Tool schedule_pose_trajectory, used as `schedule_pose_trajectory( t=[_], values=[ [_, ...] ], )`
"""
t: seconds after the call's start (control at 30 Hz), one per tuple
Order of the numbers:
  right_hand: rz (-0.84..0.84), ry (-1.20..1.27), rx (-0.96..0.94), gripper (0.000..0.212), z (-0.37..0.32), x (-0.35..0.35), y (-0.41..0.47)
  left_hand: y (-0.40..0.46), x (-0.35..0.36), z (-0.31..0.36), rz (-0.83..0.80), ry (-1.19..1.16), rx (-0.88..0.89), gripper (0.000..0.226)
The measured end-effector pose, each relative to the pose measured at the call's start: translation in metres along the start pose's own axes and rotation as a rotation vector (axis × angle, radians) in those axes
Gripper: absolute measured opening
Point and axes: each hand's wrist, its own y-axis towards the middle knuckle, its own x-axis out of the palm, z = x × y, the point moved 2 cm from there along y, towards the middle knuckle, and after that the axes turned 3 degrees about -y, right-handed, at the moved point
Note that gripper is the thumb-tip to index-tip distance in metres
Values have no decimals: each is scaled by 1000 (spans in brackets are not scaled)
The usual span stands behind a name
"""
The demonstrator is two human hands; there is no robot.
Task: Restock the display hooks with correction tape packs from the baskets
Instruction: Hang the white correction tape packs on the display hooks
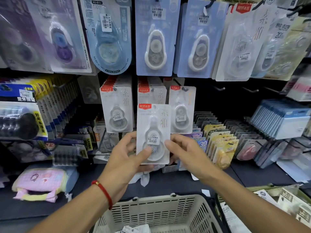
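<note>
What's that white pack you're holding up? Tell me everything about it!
The white card correction tape pack has a clear plastic blister over a pale dispenser, a red label at its top left corner, gold characters down the right and a small price sticker. It stands upright before the hanging packs. The left hand pinches its lower left; the right hand touches its right edge.

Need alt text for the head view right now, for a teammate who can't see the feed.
Both hands hold one white correction tape pack upright before the display hooks: left hand gripping its lower left edge, right hand at its right edge. Matching packs hang just behind, and a beige basket sits below.
</note>
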Motion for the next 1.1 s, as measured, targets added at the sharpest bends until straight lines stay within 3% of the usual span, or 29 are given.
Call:
schedule_pose_trajectory(
  t=[0.13, 0.3, 0.73, 0.8, 0.87, 0.93, 1.0, 1.1],
  values=[
    [46, -1, -30, 19, 3, -3, 0, 1, 4, -1, -38, -44, -2, 50],
    [320, 71, -51, 12, 7, -20, 2, -1, 17, -1, -129, 21, -18, 69],
    [480, 127, -157, 29, 8, -43, 9, 1, 43, 4, -236, -65, -63, 72],
    [480, 98, -98, 33, 17, -45, 13, 3, 41, 5, -227, 97, 1, 70],
    [482, 15, 38, 44, 31, -48, 18, 7, 33, 6, -179, 422, 128, 69],
    [505, -286, 132, 53, 44, -53, 17, 12, 21, 7, -140, 796, 290, 71],
    [494, -696, 6, 55, 46, -57, 15, 19, 9, 7, -131, 1061, 397, 74],
    [353, -1029, -319, 54, 31, -53, 35, 33, 2, 6, -126, 1244, 455, 83]
  ],
)
